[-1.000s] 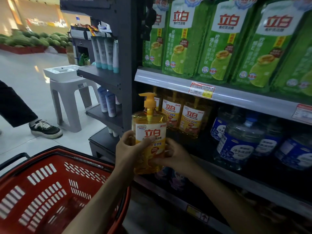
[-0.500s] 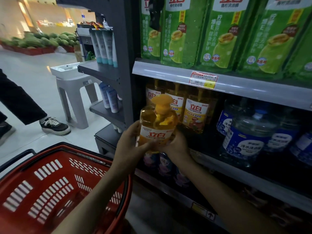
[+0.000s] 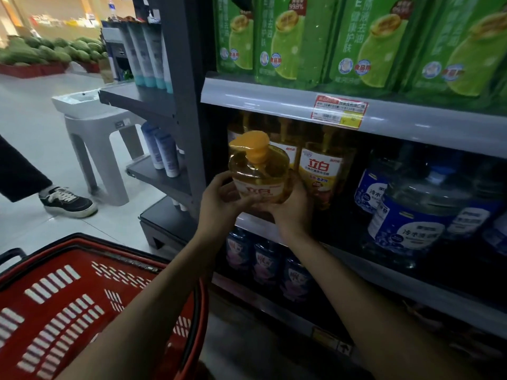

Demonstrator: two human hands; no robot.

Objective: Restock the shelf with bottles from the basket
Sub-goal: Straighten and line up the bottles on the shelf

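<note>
A yellow pump bottle (image 3: pixel 259 171) with an orange pump top is held between both hands at the front edge of the middle shelf (image 3: pixel 411 264). My left hand (image 3: pixel 219 200) grips its left side and my right hand (image 3: pixel 290 207) cups its right side and bottom. The bottle leans with its top toward me. Just behind it stand matching yellow bottles (image 3: pixel 321 171) in a row. The red basket (image 3: pixel 82 303) sits at the lower left, and what shows of its inside holds no bottles.
Big blue-labelled water jugs (image 3: pixel 411 215) fill the shelf's right part. Green refill packs (image 3: pixel 367 42) stand on the shelf above, small bottles (image 3: pixel 263 259) on the one below. A grey stool (image 3: pixel 93 127) and another person's leg and black shoe (image 3: pixel 68 202) are on the left floor.
Both hands have carried the yellow bottle up and forward to the shelf, close to the row of matching bottles. It has tilted from upright, top toward me.
</note>
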